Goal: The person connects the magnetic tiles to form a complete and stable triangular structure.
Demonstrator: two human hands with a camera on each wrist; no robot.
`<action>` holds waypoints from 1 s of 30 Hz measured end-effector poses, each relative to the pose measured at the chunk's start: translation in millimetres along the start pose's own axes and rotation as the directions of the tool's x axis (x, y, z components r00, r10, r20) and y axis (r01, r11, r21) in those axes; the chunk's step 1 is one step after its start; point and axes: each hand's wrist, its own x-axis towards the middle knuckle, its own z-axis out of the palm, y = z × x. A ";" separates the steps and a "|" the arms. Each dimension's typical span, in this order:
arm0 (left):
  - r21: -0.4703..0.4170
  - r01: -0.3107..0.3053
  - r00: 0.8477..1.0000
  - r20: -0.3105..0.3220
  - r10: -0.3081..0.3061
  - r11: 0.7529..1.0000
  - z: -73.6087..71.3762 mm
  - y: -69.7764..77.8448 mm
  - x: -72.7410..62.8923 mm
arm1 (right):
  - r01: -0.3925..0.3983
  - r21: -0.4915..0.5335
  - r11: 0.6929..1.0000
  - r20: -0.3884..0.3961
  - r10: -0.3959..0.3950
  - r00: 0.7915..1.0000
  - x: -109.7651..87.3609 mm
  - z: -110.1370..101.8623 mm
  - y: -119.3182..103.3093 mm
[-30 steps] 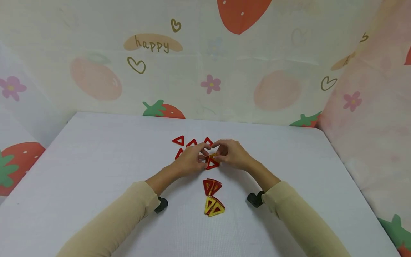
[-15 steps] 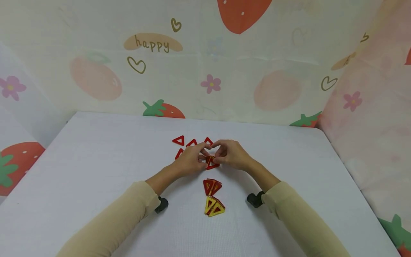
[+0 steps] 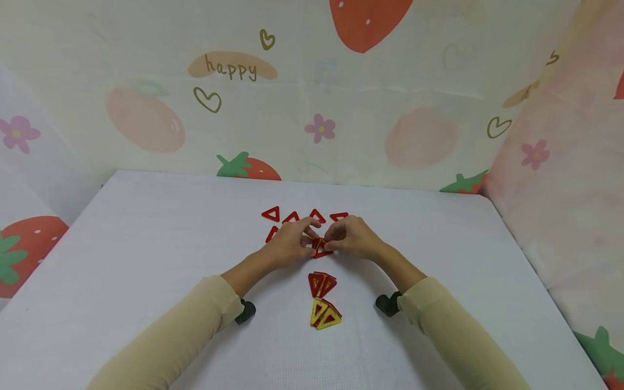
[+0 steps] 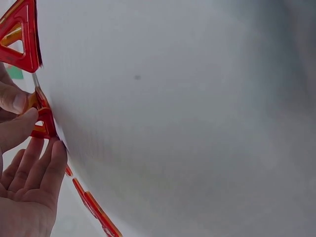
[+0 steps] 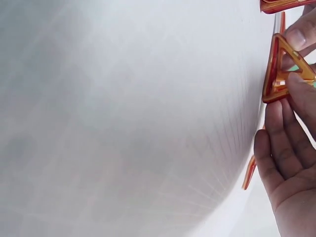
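Between both hands, in the middle of the table, a small pyramid of red and yellow triangular magnetic tiles (image 3: 320, 252) is held. My left hand (image 3: 288, 244) pinches its left side, the thumb against a red tile (image 4: 48, 126) in the left wrist view. On the other side, my right hand (image 3: 358, 238) has thumb and fingers on an orange-yellow tile (image 5: 269, 81), seen in the right wrist view. Nearer the body stand a red pyramid (image 3: 322, 284) and a yellow one (image 3: 326, 314), joined end to end. Fingers cover part of the held piece.
Beyond the hands lie loose red triangular tiles, among them one at the far left (image 3: 271, 214), one in the middle (image 3: 317, 216) and one at the right (image 3: 339, 216). The white table (image 3: 170, 216) ends at a patterned cloth backdrop (image 3: 351, 146).
The yellow tile behind the red one has closed in against the pyramid. My right hand has shifted slightly, and a red tile beyond it now shows. The left hand stays put.
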 end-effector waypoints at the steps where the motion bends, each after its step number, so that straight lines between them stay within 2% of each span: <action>1: -0.002 -0.002 1.000 -0.002 0.002 1.000 -0.1 0.1 -0.1 | 0.002 -0.002 1.000 0.004 -0.002 1.000 -0.1 -0.3 0.2; 16: -0.002 0.018 1.000 -0.012 -0.018 1.000 -0.1 -0.5 -0.5 | 0.025 -0.021 0.999 0.039 -0.025 0.999 0.4 -3.3 1.6; 25: -0.043 0.026 1.000 0.007 -0.026 0.999 -0.8 -2.8 -1.9 | 0.037 -0.035 0.999 0.055 -0.035 0.998 -0.7 -3.1 3.4; 30: -0.036 0.015 1.000 0.020 -0.014 0.999 -2.1 -2.4 -0.4 | 0.053 -0.022 0.998 0.059 -0.051 0.997 -1.2 -3.7 3.6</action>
